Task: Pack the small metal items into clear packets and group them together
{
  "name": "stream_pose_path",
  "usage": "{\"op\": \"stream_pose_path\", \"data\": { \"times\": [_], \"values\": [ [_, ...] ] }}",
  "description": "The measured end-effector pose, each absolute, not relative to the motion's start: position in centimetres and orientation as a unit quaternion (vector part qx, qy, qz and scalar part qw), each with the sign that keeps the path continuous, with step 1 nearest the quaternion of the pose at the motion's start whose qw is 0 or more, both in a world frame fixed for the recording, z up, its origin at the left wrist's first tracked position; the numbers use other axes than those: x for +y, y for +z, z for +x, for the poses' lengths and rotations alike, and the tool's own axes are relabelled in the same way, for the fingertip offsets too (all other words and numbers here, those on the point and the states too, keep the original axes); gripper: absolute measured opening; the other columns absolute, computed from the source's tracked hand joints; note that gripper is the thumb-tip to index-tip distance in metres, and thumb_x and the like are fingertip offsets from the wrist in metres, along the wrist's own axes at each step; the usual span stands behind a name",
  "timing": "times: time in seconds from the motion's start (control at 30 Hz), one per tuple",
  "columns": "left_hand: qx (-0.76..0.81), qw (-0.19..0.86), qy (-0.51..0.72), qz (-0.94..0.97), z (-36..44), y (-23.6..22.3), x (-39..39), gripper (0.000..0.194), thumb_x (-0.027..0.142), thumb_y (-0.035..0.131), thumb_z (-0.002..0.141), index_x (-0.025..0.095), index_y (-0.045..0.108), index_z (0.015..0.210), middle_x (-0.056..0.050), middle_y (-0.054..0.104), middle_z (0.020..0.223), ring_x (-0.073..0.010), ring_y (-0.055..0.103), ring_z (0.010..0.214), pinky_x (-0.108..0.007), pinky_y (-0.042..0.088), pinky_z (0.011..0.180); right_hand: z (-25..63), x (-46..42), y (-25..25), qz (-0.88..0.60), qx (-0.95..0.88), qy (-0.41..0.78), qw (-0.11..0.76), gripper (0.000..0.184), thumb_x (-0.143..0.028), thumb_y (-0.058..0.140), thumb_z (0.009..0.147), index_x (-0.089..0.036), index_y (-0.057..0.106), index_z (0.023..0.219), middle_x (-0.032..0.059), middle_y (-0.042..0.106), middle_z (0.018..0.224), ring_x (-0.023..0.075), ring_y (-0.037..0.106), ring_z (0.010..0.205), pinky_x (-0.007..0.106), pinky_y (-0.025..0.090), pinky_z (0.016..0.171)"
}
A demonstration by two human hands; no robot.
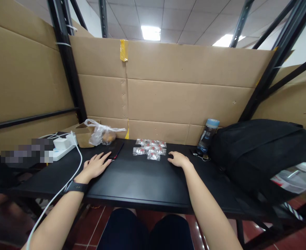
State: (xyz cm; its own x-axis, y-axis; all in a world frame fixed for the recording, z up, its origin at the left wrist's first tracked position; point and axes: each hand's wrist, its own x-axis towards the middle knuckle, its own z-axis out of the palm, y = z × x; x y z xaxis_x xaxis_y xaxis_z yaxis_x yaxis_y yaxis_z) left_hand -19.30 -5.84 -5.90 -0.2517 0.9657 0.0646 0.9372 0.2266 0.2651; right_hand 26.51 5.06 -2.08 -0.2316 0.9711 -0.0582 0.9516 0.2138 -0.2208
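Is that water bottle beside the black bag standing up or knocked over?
Upright. The water bottle stands on the table with its blue cap on top, leaning slightly toward the black backpack.

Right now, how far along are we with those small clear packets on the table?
Done: a cluster of small clear packets with red-and-white contents lies together mid-table. In hand: nothing; the left hand rests flat, fingertips at a dark phone, and the right hand rests palm down just right of the packets, touching none. Left: every packet looks sealed and untouched.
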Motion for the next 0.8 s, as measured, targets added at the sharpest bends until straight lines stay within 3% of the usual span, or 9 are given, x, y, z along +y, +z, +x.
{"op": "stream_pose_path", "data": {
  "times": [0.13,0.23,0.37,0.8],
  "values": [
    [0.762,0.086,0.146,0.625,-19.8,-6.3,-7.0,0.071,0.073,0.015,0.086,0.047,0.027,0.151,0.001,0.028,0.162,-0.0279,0.019,0.154,-0.06,0.019,0.123,26.8,3.7,-3.2,-0.636,-0.763,0.11,0.038,0.058,-0.05,0.043,0.094,-0.031,0.042,0.149,0.007,0.031,0.158,0.032,0.031,0.145,0.058,0.028,0.114],
    [0.758,0.075,0.148,0.631,-19.8,-6.2,-7.4,0.069,0.072,0.015,0.087,0.048,0.029,0.15,0.0,0.03,0.162,-0.0292,0.021,0.154,-0.061,0.021,0.121,26.3,2.1,-4.5,-0.658,-0.744,0.11,0.039,0.057,-0.05,0.031,0.099,-0.034,0.033,0.154,0.0028,0.018,0.162,0.0332,0.016,0.15,0.065,0.017,0.116],
    [0.757,0.051,0.138,0.636,-19.4,-5.9,-7.4,0.064,0.069,0.016,0.089,0.05,0.032,0.148,-0.002,0.033,0.16,-0.0308,0.025,0.152,-0.062,0.026,0.118,25.3,0.3,-5.5,-0.68,-0.725,0.096,0.044,0.058,-0.047,0.018,0.101,-0.034,0.023,0.157,0.0,0.009,0.164,0.0351,0.007,0.151,0.07,0.009,0.114],
    [0.757,0.04,0.139,0.637,-19.4,-6.0,-7.3,0.061,0.068,0.016,0.089,0.052,0.034,0.146,-0.004,0.036,0.158,-0.0312,0.027,0.151,-0.061,0.028,0.116,25.2,0.1,-5.0,-0.673,-0.736,0.053,0.053,0.056,-0.048,0.023,0.1,-0.032,0.033,0.153,0.0022,0.021,0.161,0.0359,0.019,0.148,0.07,0.019,0.111]
  ]
}}
